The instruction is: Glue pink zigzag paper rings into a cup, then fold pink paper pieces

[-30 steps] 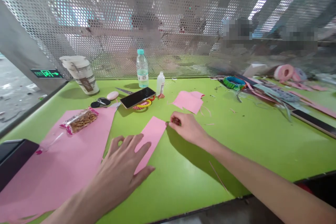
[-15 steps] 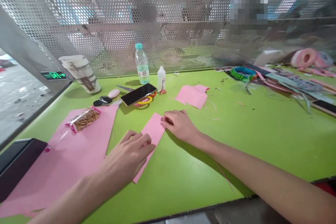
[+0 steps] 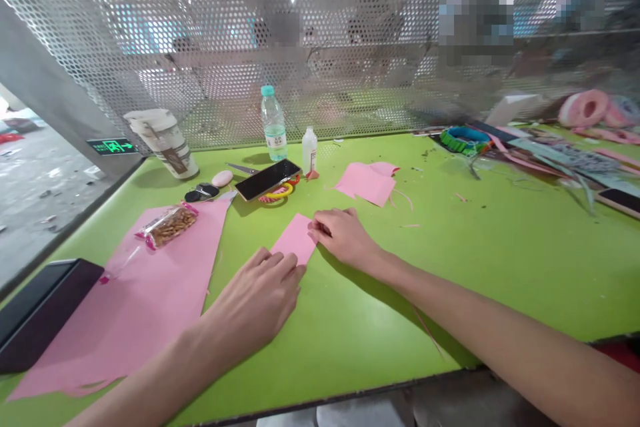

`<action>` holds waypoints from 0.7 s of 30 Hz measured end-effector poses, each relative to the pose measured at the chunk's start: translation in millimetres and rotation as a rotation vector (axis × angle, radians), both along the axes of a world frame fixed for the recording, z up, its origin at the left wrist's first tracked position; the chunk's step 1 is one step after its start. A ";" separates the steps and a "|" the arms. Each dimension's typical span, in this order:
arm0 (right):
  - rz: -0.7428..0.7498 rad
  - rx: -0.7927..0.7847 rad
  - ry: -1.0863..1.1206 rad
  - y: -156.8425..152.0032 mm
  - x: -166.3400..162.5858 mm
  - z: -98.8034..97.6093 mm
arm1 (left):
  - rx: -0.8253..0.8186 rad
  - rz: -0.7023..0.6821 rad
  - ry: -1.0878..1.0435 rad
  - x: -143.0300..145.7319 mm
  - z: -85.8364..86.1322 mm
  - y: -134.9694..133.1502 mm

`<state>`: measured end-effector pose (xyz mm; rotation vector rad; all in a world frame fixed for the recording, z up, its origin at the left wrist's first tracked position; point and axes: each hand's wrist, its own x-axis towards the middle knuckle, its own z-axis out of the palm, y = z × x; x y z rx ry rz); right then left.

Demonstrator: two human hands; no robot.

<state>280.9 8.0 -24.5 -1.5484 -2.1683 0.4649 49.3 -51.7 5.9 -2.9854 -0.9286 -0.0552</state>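
one wide camera on the person's head looks forward and down from the near edge of the tabletop (image 3: 450, 280), close above the left hand (image 3: 260, 293) and right hand (image 3: 345, 237), out to the perforated screen (image 3: 215, 73) beyond.

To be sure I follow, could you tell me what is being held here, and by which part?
The left hand presses the pink paper strip flat at its near end; the right hand touches its side edge, grip unclear.

Over on the worktop (image 3: 450, 280), the snack packet (image 3: 167, 225) sits on a paper sheet (image 3: 145, 307) at left, the phone (image 3: 267, 179) lies behind the paper strip (image 3: 295, 238), and the water bottle (image 3: 273, 123) stands behind that!
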 end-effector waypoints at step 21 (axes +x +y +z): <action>0.009 -0.019 0.039 -1.3 0.2 -1.1 | 0.344 -0.013 -0.059 -54.7 0.4 -86.7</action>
